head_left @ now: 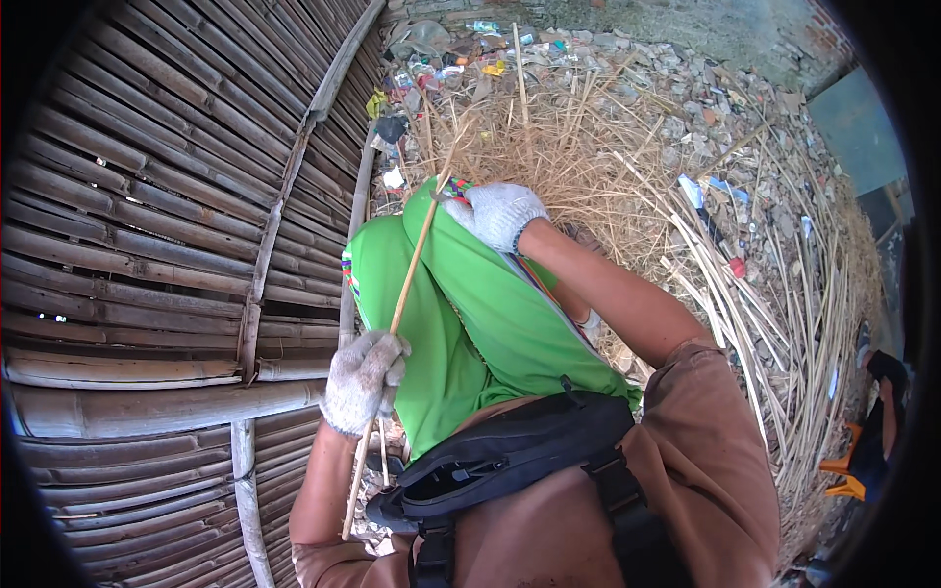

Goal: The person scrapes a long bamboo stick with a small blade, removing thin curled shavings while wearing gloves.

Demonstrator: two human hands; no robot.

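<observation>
My left hand [363,380], in a white knit glove, is closed around a thin bamboo strip [410,274] that runs from near my hip up across my green-trousered knee [461,294]. My right hand [498,214], also gloved, rests on the knee at the strip's upper end. Its fingers are closed, and a small dark blade seems to poke out beside the strip, though I cannot tell clearly. A black waist bag [490,461] sits at my belly.
A woven bamboo wall [157,245] with horizontal slats and poles fills the left. A heap of split bamboo strips and shavings [627,157] lies ahead and to the right. Rubble and litter [549,54] lie beyond. Another person's orange and dark clothing [867,451] shows at the right edge.
</observation>
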